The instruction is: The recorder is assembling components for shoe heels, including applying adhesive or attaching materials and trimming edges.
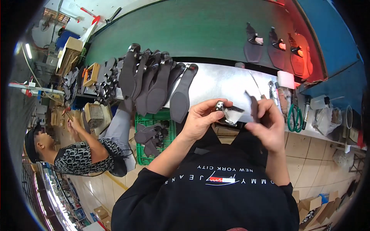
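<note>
My left hand (201, 120) is closed, thumb against fingers, around a shoe strap piece (232, 115) with a glossy dark part and a white lining or stuffing. My right hand (271, 125) is slightly blurred and curls around a thin dark sole-like piece (252, 106), seen nearly edge-on. Whether the two pieces are joined cannot be made out. Left of my hands, several dark sandal soles (179, 101) with glossy heel ends lie in an overlapping row along the metal bench (216, 79).
Beyond the bench, a green conveyor belt (192, 30) carries three sandals (276, 50) at the far right. Green-handled scissors (295, 118) and other tools lie on the right. A green crate (169, 140) holds more dark pieces. Another person (83, 154) works at the left.
</note>
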Action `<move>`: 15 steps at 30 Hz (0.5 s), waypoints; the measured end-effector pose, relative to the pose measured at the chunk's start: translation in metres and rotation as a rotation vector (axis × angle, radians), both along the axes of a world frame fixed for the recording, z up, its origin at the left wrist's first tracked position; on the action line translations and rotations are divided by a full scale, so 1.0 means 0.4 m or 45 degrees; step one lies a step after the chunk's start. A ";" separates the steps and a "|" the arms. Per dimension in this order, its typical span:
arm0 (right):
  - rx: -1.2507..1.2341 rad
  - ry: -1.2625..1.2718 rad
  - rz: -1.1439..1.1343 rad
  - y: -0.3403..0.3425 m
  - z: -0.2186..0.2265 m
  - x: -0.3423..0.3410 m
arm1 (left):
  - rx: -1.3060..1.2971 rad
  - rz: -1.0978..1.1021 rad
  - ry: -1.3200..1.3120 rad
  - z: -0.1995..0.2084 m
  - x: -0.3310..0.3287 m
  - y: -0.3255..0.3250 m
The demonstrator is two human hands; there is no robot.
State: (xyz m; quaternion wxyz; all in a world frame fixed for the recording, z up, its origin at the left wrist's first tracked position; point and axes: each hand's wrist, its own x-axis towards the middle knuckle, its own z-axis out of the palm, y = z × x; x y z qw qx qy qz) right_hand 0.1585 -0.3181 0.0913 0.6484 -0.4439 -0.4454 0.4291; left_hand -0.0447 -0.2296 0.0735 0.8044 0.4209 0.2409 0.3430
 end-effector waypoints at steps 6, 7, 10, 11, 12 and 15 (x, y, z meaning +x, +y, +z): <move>-0.063 -0.566 -0.154 -0.047 0.026 -0.063 | -0.004 0.046 0.013 -0.023 -0.042 -0.013; -0.017 -0.558 -0.104 -0.049 0.019 -0.061 | 0.008 0.049 -0.023 -0.027 -0.044 -0.013; -0.025 -0.518 -0.114 -0.056 0.007 -0.068 | 0.018 0.047 -0.067 -0.028 -0.044 -0.012; -0.028 -0.516 -0.115 -0.057 0.003 -0.070 | 0.020 0.044 -0.077 -0.027 -0.042 -0.011; -0.012 -0.506 -0.115 -0.058 0.000 -0.072 | 0.018 0.042 -0.075 -0.026 -0.042 -0.009; -0.004 -0.491 -0.112 -0.058 -0.002 -0.072 | 0.029 0.009 -0.058 -0.024 -0.042 -0.006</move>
